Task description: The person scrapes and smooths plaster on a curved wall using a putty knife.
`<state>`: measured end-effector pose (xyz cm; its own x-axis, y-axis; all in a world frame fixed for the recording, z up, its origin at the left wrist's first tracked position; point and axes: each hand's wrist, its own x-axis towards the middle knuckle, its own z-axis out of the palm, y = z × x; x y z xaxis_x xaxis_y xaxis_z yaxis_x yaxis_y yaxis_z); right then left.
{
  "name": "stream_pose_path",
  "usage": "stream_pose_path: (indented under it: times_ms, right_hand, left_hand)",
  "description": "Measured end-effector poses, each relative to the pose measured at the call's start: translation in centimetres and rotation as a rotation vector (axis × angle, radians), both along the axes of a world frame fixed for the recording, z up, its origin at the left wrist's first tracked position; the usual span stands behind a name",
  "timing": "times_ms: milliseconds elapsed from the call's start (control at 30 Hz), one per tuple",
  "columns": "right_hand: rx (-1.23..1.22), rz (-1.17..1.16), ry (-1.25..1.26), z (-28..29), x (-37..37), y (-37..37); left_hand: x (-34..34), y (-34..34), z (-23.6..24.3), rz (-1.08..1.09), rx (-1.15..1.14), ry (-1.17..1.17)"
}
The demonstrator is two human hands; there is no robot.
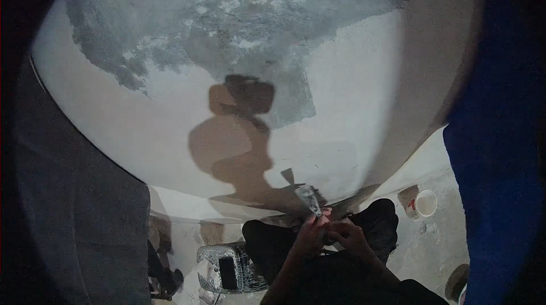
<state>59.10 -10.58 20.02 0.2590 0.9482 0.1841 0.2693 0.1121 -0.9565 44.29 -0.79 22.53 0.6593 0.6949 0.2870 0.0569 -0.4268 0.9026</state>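
Observation:
My left hand (309,234) is closed on a putty knife (308,198), whose metal blade, smeared with pale material, points up toward the white surface (358,72) in front of me. My right hand (350,237) is closed just to the right of the left one, at the lower part of the knife; what exactly its fingers grip is hidden. The surface carries large, rough grey patches (250,15) over its upper part, and shadows of my head and the knife fall on it.
My dark-trousered knees surround my hands. A speckled silvery object with a black opening (211,265) lies at lower left, a white bucket (424,204) on the dusty floor (424,254) at right. Grey material (85,202) borders the left, blue material (495,163) the right.

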Motion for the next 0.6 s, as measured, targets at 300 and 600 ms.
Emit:
stream_pose_path:
  times_ms: [300,600]
  right_hand:
    - [-0.339,-0.469,-0.623,-8.3,9.6,-2.1]
    - [-0.606,-0.705,-0.672,-17.3,10.6,-5.1]
  left_hand:
    - [-3.9,7.9,15.4,0.413,0.487,0.248]
    - [-3.2,11.8,28.4,0.531,1.402,0.735]
